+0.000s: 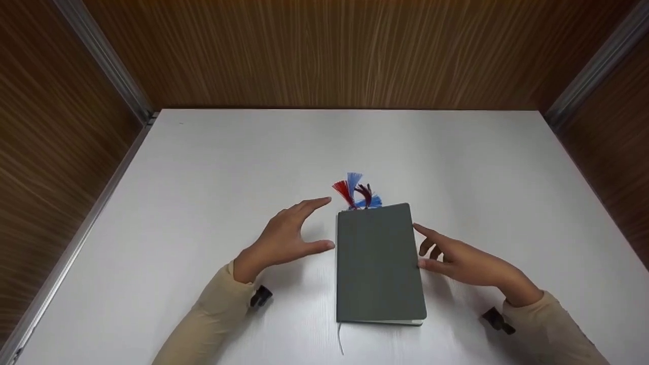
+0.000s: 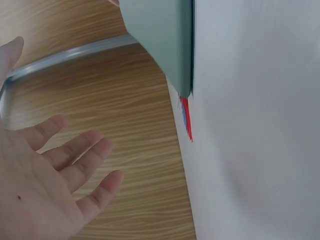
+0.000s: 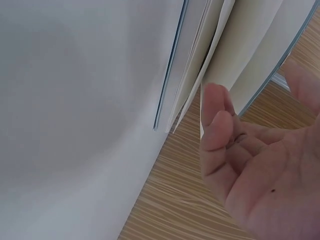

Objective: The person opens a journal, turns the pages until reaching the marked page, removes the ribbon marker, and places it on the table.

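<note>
A dark green notebook lies on the white table; its front cover is partly raised along the right side. Cream pages show beneath that cover in the right wrist view. Red, blue and dark red tassels stick out past the top edge. My left hand hovers left of the spine, thumb and fingers spread, holding nothing. On the other side my right hand touches the cover's free edge with index finger and thumb, set apart along it. Its other fingers are bent, near the pages.
The white tabletop runs to wood-grain panels at the back and both sides. Metal strips line the corners. A thin ribbon trails from the notebook's bottom edge. A black clip-like device sits at my left wrist.
</note>
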`<state>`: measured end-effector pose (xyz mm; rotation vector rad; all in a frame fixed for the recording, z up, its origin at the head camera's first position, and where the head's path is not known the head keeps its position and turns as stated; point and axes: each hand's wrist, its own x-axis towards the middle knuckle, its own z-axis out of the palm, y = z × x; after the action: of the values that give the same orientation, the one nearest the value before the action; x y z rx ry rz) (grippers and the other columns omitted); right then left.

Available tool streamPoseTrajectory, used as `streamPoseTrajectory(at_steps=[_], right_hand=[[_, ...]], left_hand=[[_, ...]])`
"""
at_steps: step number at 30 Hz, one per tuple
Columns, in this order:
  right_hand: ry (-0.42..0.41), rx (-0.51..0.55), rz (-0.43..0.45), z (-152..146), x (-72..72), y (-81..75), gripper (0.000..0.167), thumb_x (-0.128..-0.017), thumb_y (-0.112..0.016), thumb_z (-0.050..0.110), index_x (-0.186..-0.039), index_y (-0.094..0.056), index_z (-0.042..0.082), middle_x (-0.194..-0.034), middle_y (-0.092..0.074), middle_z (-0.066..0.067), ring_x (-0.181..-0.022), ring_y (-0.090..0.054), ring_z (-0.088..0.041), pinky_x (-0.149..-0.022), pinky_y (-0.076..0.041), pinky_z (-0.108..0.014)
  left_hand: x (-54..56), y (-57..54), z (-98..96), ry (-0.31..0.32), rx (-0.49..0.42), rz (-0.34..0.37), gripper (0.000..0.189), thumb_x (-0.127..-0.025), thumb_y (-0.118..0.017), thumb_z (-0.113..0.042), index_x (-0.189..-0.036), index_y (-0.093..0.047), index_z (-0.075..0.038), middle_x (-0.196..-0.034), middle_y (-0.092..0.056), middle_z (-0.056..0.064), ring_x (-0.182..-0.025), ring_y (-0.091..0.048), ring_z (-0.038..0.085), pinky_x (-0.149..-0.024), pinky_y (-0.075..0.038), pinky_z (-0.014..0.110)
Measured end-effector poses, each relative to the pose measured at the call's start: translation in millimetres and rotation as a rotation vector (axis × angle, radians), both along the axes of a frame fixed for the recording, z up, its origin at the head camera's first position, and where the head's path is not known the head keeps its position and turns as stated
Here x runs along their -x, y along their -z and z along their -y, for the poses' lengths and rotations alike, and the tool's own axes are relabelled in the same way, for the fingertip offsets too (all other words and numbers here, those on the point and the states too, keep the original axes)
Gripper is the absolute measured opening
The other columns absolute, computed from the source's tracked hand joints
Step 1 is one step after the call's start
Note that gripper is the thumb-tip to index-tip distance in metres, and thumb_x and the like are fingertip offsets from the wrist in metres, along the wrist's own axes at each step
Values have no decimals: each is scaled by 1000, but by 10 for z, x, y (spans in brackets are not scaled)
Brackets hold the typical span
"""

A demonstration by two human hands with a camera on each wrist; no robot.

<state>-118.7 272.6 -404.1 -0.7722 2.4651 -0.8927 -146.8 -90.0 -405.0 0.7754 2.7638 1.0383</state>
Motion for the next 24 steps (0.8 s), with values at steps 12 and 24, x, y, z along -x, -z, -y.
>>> streamPoseTrajectory(at_steps=[12, 24], right_hand=[[-40, 111, 54, 10, -45, 30, 71, -99, -55, 25, -153, -15, 5, -106, -58, -4, -91, -62, -12, -74, -50, -22], [15, 182, 59, 55, -46, 1, 70, -97, -59, 21, -152, -20, 5, -91, -50, -2, -68, -44, -2, -60, -41, -21]], left_hand=[[-67, 117, -176, 116, 3, 149, 86, -78, -69, -60, -150, -33, -30, -152, -42, 0, -137, -44, 25, -108, -38, 54], [-91, 160, -298, 187, 26, 199, 83, -80, -70, -56, -149, -35, -29, -153, -40, 0, -140, -40, 20, -112, -35, 47]])
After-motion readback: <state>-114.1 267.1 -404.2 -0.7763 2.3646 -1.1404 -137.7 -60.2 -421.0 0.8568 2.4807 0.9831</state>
